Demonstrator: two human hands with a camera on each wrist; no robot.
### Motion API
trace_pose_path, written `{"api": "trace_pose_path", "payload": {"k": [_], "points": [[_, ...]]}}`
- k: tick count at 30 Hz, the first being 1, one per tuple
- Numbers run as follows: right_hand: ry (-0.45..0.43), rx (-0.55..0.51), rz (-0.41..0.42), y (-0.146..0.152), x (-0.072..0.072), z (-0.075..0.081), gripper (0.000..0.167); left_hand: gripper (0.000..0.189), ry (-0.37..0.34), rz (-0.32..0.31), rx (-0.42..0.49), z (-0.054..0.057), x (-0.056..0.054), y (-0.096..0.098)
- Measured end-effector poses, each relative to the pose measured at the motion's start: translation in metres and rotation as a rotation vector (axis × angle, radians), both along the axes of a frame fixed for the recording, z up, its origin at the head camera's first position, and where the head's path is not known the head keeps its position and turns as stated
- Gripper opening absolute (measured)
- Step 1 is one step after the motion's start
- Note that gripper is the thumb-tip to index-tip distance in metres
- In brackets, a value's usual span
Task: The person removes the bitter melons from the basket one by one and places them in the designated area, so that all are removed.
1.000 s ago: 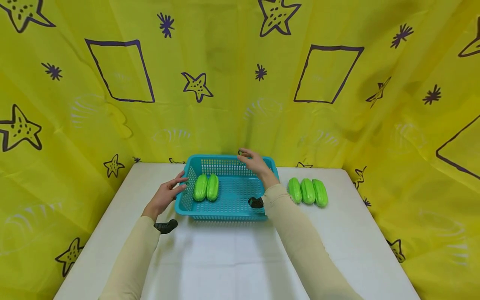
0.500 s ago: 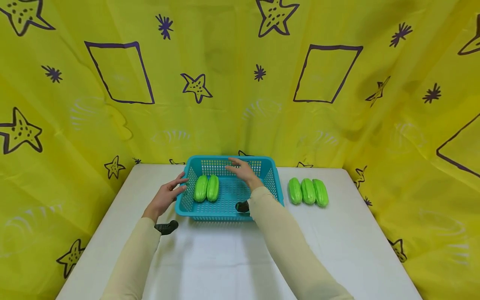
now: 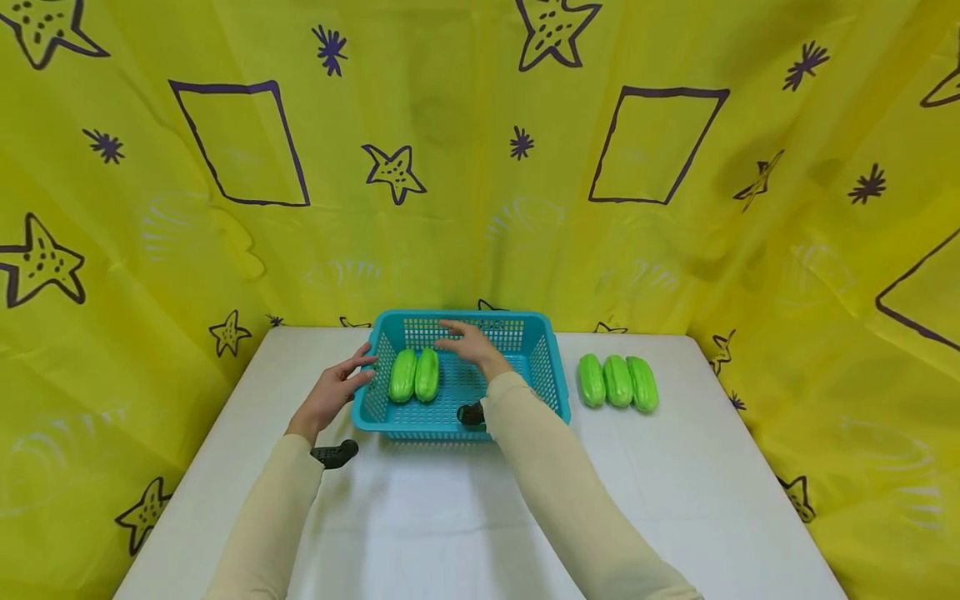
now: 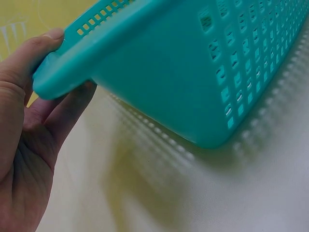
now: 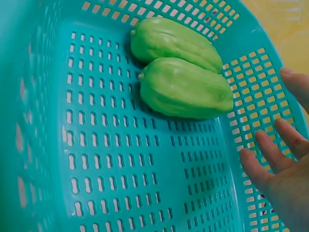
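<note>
A turquoise plastic basket (image 3: 560, 367) with perforated walls stands near the back of the table. My left hand (image 3: 330, 398) grips its left rim; in the left wrist view the thumb (image 4: 48, 38) lies over the rim and fingers (image 4: 72, 108) curl beneath. Two plump, light-green ribbed vegetables, one left (image 3: 402, 377) and one right (image 3: 427, 375), lie side by side inside at the left. Over the basket, right of this pair, my right hand (image 3: 471, 345) holds nothing. In the right wrist view its fingers (image 5: 273, 152) spread loosely, apart from the nearer vegetable (image 5: 186, 92).
Three similar green vegetables (image 3: 617, 382) lie in a row on the white table (image 3: 420, 533), right of the basket. A yellow curtain (image 3: 457, 250) with starfish drawings hangs behind and along both sides. A dark device sits at each wrist.
My right hand has moved left from near the basket's back right rim to over its middle, towards the two vegetables. The left hand has stayed on the rim.
</note>
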State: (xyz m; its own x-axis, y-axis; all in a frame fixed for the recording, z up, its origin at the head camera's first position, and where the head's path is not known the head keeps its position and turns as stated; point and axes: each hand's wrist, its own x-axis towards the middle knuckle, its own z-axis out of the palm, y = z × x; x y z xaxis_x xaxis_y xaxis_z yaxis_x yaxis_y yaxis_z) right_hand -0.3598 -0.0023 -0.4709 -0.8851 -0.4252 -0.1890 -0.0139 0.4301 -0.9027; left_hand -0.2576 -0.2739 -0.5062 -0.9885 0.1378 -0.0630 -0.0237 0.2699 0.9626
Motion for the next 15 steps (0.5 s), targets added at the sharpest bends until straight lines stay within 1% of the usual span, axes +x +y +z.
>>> {"api": "trace_pose_path", "payload": {"k": [6, 11, 15], "points": [[-0.061, 0.010, 0.043, -0.005, 0.004, -0.002, 0.052, 0.052, 0.009, 0.003, 0.002, 0.001, 0.000, 0.001], [-0.093, -0.007, 0.038, -0.008, 0.009, -0.005, 0.054, 0.052, 0.000, 0.008, 0.011, 0.003, -0.001, 0.003], [-0.119, -0.006, 0.059, -0.012, 0.010, -0.011, 0.057, 0.051, -0.007, 0.012, 0.015, 0.004, 0.000, 0.002]]}}
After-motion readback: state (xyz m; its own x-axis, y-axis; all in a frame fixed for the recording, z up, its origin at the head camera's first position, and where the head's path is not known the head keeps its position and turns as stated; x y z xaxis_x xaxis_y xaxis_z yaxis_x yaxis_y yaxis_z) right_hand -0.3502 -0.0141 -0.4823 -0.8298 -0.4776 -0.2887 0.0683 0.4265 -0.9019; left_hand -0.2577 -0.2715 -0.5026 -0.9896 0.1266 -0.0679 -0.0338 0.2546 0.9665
